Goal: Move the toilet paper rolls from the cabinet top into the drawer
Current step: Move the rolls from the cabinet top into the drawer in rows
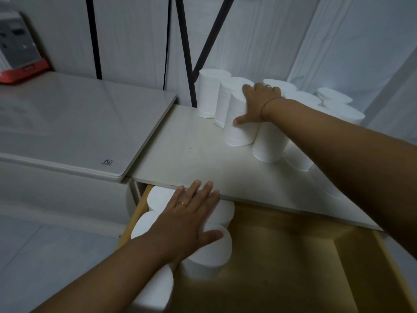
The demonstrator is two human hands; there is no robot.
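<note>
White toilet paper rolls [239,123] stand clustered on the pale cabinet top [185,154]; the right hand [257,105] clasps one there. Below its front edge, in the open wooden drawer [293,256], more rolls [209,249] stand under the flat, spread left hand [187,215]. White panelled walls [135,30] rise behind the cabinet.

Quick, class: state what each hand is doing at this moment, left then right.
Left hand: open, palm flat on the rolls in the drawer, gripping nothing.
Right hand: closed around an upright roll on the cabinet top.
</note>
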